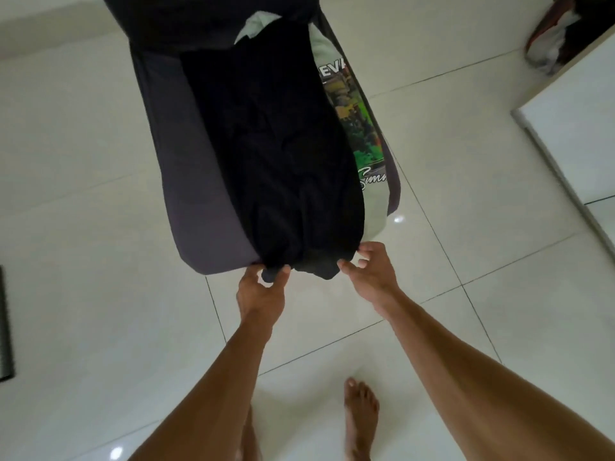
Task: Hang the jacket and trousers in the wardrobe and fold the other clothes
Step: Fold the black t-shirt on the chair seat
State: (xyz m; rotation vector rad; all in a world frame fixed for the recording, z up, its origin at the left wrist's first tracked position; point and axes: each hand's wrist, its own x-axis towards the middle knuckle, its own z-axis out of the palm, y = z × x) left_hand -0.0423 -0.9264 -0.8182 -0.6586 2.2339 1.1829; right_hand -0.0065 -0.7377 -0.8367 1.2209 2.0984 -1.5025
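A black garment [276,154] lies lengthwise on a dark grey mattress [199,207], its near end at the mattress's edge. The left hand [261,287] pinches that end, fingers curled round a bunched bit of cloth. The right hand [369,267] grips the other corner between thumb and fingers. A pale printed shirt [359,128] lies just beside (partly under) the black one. Below, a bare foot [361,414] stands on the glossy tiled floor [100,261].
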